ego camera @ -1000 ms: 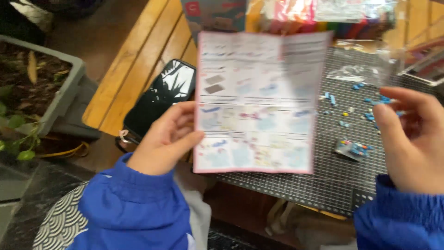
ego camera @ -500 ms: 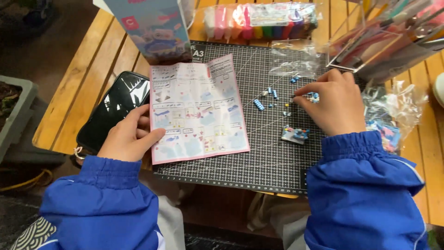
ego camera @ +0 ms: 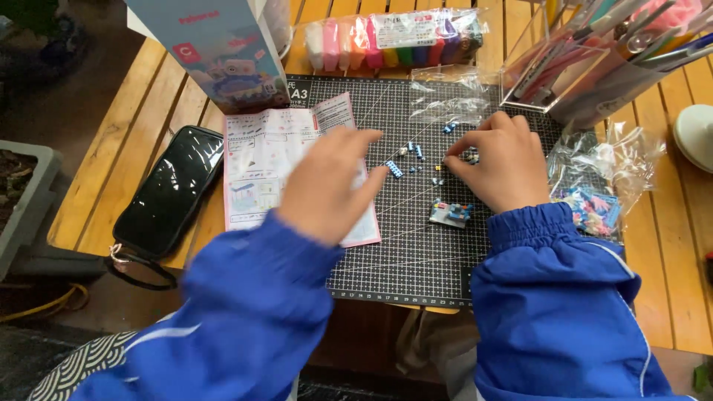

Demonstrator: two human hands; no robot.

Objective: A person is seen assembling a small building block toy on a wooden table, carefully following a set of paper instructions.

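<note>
While the right hand [ego camera: 496, 165] pinches its fingertips narrow over a tiny brick I can't quite make out, the left hand [ego camera: 327, 186] hovers, blurred, with fingers spread loosely and holding nothing, its tips reaching toward a small blue brick [ego camera: 394, 168] lying between the two hands. More loose blue bricks [ego camera: 413, 151] sit scattered just beyond, and a part-built brick model [ego camera: 450, 214] rests on the mat near the right wrist, close enough to take each piece as it is picked up. Under the left palm lies the instruction sheet [ego camera: 256, 174], flat and open for reading alongside the work. All of it sits on a dark gridded cutting mat [ego camera: 401, 260], which keeps the small pieces easy to see. Left of the sheet a black phone [ego camera: 169, 191] lies on the slatted wooden table [ego camera: 676, 245]. Far off stand the product box [ego camera: 219, 52] and a pack of coloured clay sticks [ego camera: 394, 33]; to the right, a crinkled bag of spare pieces [ego camera: 594, 208].
</note>
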